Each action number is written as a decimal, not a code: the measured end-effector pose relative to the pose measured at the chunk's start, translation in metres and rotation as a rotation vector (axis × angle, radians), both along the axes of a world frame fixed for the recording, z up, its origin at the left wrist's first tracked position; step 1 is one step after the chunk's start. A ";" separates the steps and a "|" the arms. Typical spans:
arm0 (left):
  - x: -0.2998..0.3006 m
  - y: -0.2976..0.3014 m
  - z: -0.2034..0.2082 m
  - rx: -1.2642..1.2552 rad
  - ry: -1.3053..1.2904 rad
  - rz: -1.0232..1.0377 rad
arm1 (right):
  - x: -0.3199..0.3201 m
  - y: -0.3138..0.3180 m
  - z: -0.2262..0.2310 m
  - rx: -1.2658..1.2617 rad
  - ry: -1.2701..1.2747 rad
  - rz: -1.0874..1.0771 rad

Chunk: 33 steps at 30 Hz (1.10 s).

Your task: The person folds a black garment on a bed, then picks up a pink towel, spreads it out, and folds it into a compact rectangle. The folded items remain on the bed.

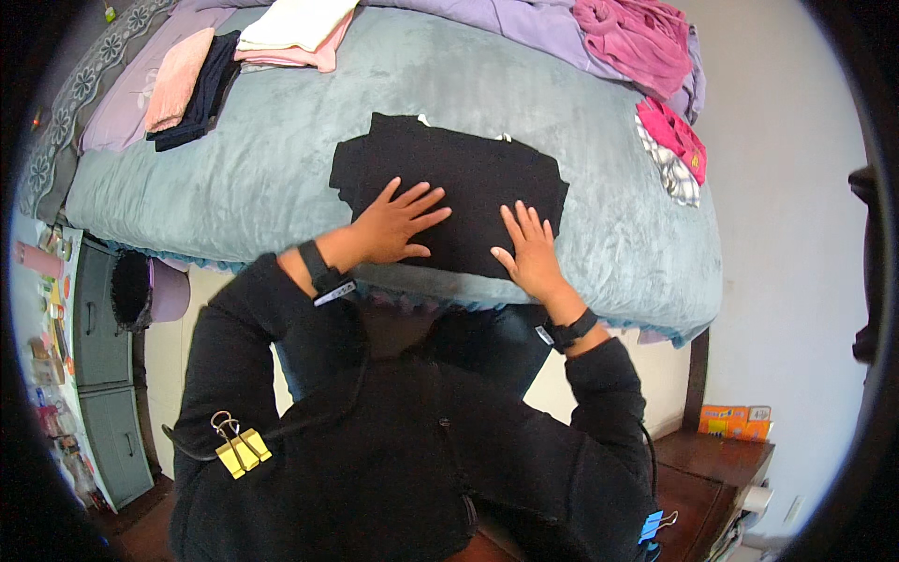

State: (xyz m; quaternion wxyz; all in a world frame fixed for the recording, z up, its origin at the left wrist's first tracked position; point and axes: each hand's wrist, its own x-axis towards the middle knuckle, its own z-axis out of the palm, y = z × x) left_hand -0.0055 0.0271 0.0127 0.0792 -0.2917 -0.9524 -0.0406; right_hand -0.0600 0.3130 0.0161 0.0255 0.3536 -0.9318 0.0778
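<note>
A black garment [468, 178], folded into a rough rectangle, lies on the grey-blue bedspread [290, 178] close to the bed's near edge. Small white bits show along its far edge. My left hand [398, 223] rests palm down on its left part, fingers spread. On its right part lies my right hand [532, 253], also flat with fingers apart. Neither hand grips the cloth. Both wrists wear black straps. What kind of garment it is, I cannot tell from this fold.
Folded pink and navy cloths [180, 89] and a white-and-pink stack [295, 33] lie at the far left. Bright pink and checked clothes [672, 140] sit at the bed's right edge, below a crumpled pink cloth [637, 42]. Grey drawers [103, 318] and a purple bin [169, 290] stand left.
</note>
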 end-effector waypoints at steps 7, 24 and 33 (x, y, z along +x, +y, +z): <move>0.080 -0.030 -0.009 0.047 -0.066 0.466 | 0.053 0.071 -0.033 -0.502 0.010 -0.306; -0.092 -0.025 0.050 0.234 -0.340 0.219 | 0.088 -0.011 -0.065 -2.121 -1.259 -0.370; -0.219 0.035 0.033 0.037 -0.740 0.237 | 0.060 -0.090 -0.052 -2.048 -1.690 -0.479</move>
